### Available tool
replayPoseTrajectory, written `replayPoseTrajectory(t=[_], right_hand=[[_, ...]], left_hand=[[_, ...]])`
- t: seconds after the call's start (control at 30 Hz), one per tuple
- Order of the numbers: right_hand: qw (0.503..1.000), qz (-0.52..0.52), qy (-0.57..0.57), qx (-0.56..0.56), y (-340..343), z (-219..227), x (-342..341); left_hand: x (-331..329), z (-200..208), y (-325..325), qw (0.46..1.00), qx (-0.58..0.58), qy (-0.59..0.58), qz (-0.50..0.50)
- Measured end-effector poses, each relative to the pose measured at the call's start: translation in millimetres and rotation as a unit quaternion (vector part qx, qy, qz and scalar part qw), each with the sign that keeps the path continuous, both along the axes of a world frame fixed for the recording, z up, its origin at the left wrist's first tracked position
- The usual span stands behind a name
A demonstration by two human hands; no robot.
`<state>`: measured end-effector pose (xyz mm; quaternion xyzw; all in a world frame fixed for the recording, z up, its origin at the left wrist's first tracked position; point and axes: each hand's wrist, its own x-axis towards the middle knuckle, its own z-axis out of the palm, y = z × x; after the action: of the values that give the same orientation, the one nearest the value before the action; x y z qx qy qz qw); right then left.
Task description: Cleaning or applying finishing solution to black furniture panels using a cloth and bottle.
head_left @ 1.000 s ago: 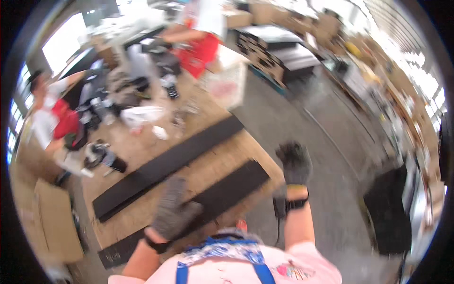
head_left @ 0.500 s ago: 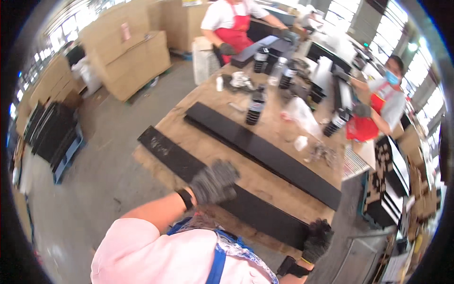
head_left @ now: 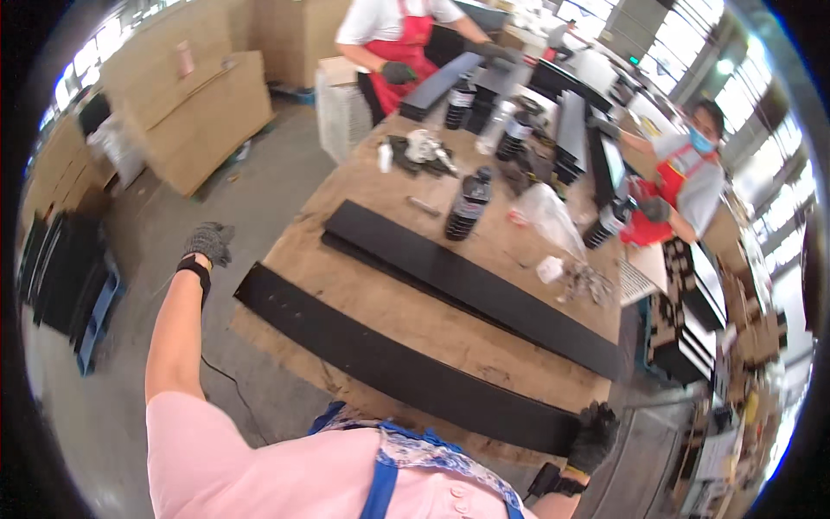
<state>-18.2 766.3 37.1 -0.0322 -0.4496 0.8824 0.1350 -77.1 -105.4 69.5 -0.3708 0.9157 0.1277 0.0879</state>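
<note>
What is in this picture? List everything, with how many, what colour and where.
table: one, brown, centre
near board: one, black, table's near edge
far board: at least one, black, mid-table
dark bottles: at least four, black, beyond far board
plastic bag: one, whitish, table's right side
crumpled cloth: one, white, table's far left
co-workers: at least two, red aprons, across and right of table
cardboard: several pieces, brown, upper left
panels: several, black, left edge
pallet: one, blue, beside those panels
floor: grey, around table
smaller clutter: uncountable, mixed, table and background
left hand: one, grey glove, beyond table's left end
right hand: one, dark glove, at near board's right end
</note>
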Motion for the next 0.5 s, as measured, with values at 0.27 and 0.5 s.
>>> replayPoseTrajectory(t=[0.27,0.5], right_hand=[[0.992,0.016,0.042,-0.115,0.8,17.2,3.2],[0.988,-0.064,0.001,-0.141,-10.4,17.4,24.3]], left_hand=[[-203.5,21.1,314.5,0.841,0.288,0.350,-0.296],[-306.9,-74.3,391.3,0.791,0.277,0.238,-0.490]])
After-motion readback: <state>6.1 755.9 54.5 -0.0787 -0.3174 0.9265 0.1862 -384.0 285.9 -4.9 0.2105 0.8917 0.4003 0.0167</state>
